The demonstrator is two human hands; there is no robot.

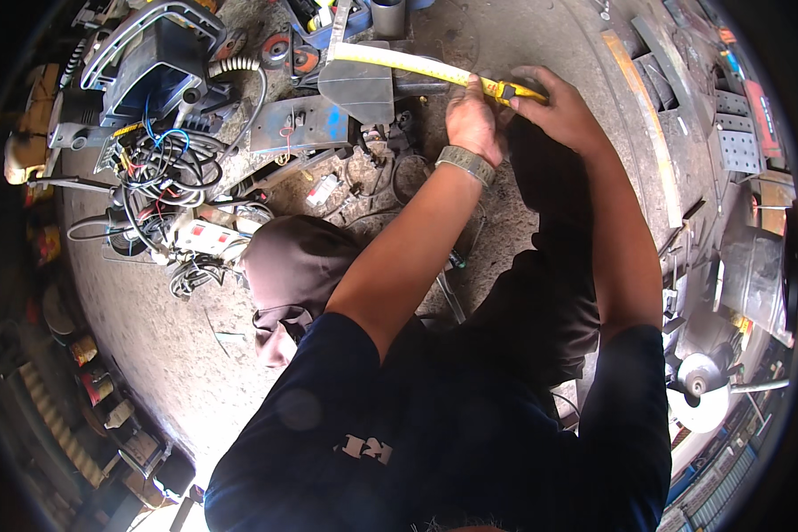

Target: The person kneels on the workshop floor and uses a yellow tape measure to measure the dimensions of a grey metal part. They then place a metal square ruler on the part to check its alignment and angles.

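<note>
I see my left hand (472,120) closed around a yellow tape measure (417,64), knuckles up, a watch band (466,163) on the wrist. Just beside it, my right hand (554,106) pinches the tape's end between fingers and thumb. The tape runs away from both hands toward a grey metal plate (359,84), crossing its top edge. Tangled wires (164,164) lie well off beyond my left hand.
</note>
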